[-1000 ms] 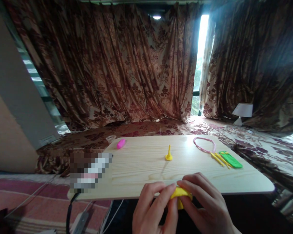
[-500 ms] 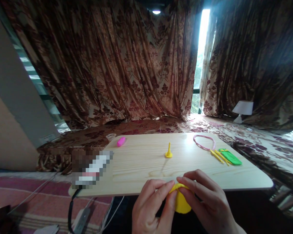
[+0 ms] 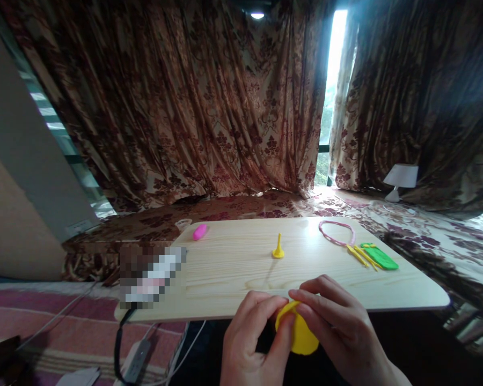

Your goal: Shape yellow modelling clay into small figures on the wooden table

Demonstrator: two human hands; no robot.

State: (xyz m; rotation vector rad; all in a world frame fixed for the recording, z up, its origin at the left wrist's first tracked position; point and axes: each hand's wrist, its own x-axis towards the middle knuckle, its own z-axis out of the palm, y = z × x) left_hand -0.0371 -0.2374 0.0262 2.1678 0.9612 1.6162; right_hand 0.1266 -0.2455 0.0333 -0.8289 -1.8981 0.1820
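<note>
Just past the near edge of the table, both hands pinch a soft yellow piece that looks like modelling clay (image 3: 305, 336). Its lower part hangs as a flat, rounded sheet, while the upper rim is folded over. My left hand (image 3: 254, 339) has its thumb on the near face, fingers curled behind the rim. On the other side, my right hand (image 3: 342, 320) grips the top edge between thumb and fingertips. Some of the rim is hidden by the fingers. Beyond the hands, a small yellow piece with a round base and thin upright stem (image 3: 278, 252) stands on the table.
On the pale wooden table (image 3: 225, 273) lie a pink lump (image 3: 200, 232), a pink twisted loop (image 3: 353, 236), thin yellow sticks (image 3: 358, 256) and a green slab (image 3: 384, 260). A blurred-out object (image 3: 155, 279) with a black cable covers the left edge. A white lamp (image 3: 402, 176) stands behind, right.
The yellow sheet has turned a little in the hands, and its folded rim now slants down toward the left. My left hand has shifted slightly right. Items on the table have not moved.
</note>
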